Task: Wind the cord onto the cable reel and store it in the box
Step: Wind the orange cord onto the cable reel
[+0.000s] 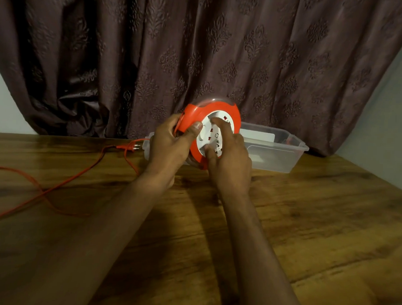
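An orange round cable reel (219, 108) with a white socket face is held upright above the table, just in front of the box. My left hand (170, 144) grips its left rim, thumb on the front edge. My right hand (229, 155) rests on the white face, its index finger and thumb pressing there. The orange cord (64, 184) trails loose from the reel's left side across the table to the left edge. Its plug (129, 147) lies on the table left of my left hand. A clear plastic box (284, 153) stands open behind the reel, to the right.
A wooden table (307, 224) fills the lower view. A dark patterned curtain (199, 49) hangs right behind it. White flat items lie inside the box. A clear plastic piece (147, 148), partly hidden by my left hand, stands at the box's left end.
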